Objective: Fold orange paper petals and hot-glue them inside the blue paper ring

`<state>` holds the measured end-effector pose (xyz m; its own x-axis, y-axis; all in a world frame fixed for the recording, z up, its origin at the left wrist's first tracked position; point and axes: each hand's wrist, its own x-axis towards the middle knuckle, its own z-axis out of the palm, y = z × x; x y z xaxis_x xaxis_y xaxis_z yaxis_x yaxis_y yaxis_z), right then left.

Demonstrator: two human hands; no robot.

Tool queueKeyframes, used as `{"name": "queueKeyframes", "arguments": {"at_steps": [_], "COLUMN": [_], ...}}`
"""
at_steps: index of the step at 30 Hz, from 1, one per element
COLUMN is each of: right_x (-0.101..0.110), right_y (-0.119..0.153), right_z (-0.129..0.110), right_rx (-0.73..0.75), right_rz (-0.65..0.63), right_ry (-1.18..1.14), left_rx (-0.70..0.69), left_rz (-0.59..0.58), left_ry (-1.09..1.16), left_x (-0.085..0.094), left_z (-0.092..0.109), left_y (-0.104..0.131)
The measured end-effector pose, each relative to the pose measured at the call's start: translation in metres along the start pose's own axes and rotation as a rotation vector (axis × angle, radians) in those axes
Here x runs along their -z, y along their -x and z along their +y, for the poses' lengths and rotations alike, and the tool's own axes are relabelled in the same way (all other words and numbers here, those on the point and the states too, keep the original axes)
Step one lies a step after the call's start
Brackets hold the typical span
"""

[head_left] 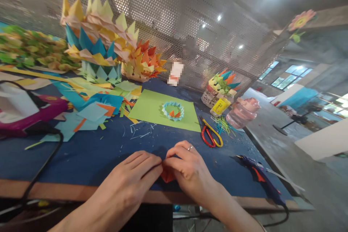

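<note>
The person has 2 hands in view, 1 left hand (130, 179) and 1 right hand (189, 170), with 1 finger ring (190, 148) on the right; between them shows 1 folded red-orange paper (168, 176); the counter (89, 152) carries 1 green sheet (152, 107), 1 pale blue paper wreath (165, 110) and, within that, 2 orange paper points (172, 114); there are also 1 pair of scissors (206, 124), 1 glue gun (265, 179), 1 pink bottle (243, 111), 1 yellow-labelled bottle (220, 106) and 1 magenta device (57, 104); farther off stand 1 perforated panel (174, 14) and 1 pink flower (301, 20); the stacked paper crowns (103, 43) and loose paper scraps (92, 112) overlap too much to count.
</note>
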<state>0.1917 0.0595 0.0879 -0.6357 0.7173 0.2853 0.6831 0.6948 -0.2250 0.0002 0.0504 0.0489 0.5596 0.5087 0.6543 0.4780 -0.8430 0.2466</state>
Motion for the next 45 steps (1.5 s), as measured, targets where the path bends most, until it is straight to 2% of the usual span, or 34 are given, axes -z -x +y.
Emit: {"name": "queueKeyframes", "arguments": {"at_steps": [6, 11, 15, 19, 22, 26, 31, 36, 40, 45], "right_x": [0.014, -0.001, -0.013, -0.009, -0.005, -0.007, -0.016, -0.022, -0.023, -0.023], "right_y": [0.018, 0.031, 0.032, 0.031, 0.033, 0.037, 0.035, 0.031, 0.032, 0.031], "right_z": [-0.02, -0.027, -0.022, -0.017, -0.014, -0.015, -0.021, -0.025, -0.025, -0.022], "right_rx": [-0.105, -0.142, -0.072, 0.074, 0.088, 0.029, -0.057, -0.167, -0.293, -0.364], "right_rz": [-0.053, 0.102, 0.163, 0.161, 0.132, 0.124, 0.258, 0.34, 0.31, 0.225], "right_ry": [-0.071, -0.033, 0.076, 0.169, 0.161, 0.11, 0.002, -0.086, -0.125, -0.158], "left_rx": [0.004, 0.022, -0.018, -0.007, -0.032, -0.07, -0.029, 0.003, -0.017, -0.073], "left_rz": [0.018, 0.078, 0.111, 0.093, 0.125, 0.065, 0.036, -0.008, -0.027, 0.06], "left_ry": [-0.01, -0.083, -0.161, -0.106, -0.09, -0.154, -0.112, -0.051, -0.076, -0.099], "left_x": [-0.007, -0.009, -0.01, -0.011, -0.009, -0.006, -0.009, -0.015, -0.023, -0.023], "left_z": [0.002, 0.009, 0.012, 0.01, 0.008, 0.007, 0.002, -0.006, -0.01, -0.012], "left_y": [0.005, 0.004, 0.003, 0.008, 0.013, 0.017, 0.024, 0.032, 0.037, 0.038]}}
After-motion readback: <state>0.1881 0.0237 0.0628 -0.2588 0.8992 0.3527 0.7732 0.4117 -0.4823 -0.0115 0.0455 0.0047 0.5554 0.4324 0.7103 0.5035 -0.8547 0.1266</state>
